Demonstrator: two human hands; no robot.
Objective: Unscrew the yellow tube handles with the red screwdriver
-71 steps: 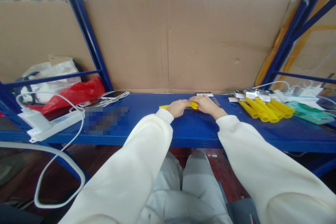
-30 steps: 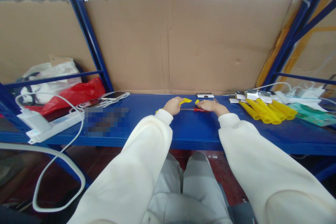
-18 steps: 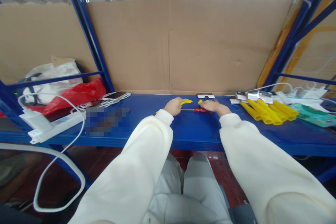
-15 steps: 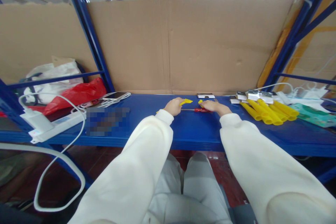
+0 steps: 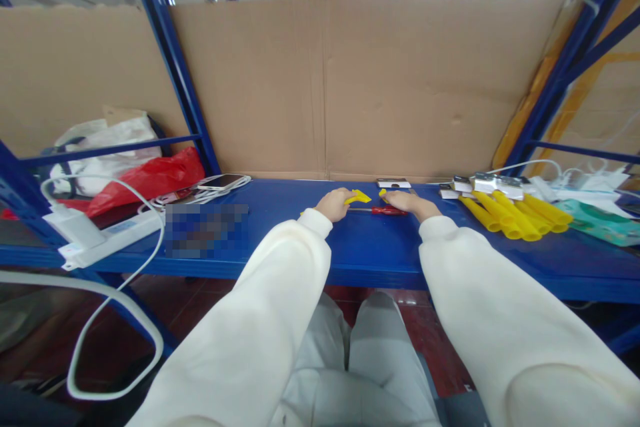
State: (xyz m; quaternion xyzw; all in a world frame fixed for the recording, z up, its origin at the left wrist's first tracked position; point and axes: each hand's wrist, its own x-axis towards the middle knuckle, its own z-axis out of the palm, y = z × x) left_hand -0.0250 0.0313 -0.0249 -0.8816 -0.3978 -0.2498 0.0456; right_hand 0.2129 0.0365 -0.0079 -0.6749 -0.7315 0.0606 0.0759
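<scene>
My left hand (image 5: 334, 205) is closed on a yellow plastic piece (image 5: 359, 197), whose flat end sticks out to the right over the blue shelf top (image 5: 365, 247). My right hand (image 5: 407, 203) pinches a smaller-looking yellow piece (image 5: 383, 194); its fingers hide most of that. A narrow gap parts the two yellow pieces. Just below them lies a screwdriver (image 5: 389, 211) with a red handle, its shaft pointing left toward my left hand. Behind my right hand, a flat white and black item (image 5: 393, 183) rests near the cardboard.
Several yellow tubes (image 5: 505, 213) lie at the right beside silver and black blocks (image 5: 484, 182) and a green packet (image 5: 600, 221). At the left are a white power strip (image 5: 113, 240), a phone (image 5: 223, 181) with cables and a red bag (image 5: 150, 180). Cardboard (image 5: 400, 87) walls the back.
The yellow piece in my left hand has tipped a little, its free end now lower and further right. My right hand stays nearly still. The whole view has shifted slightly.
</scene>
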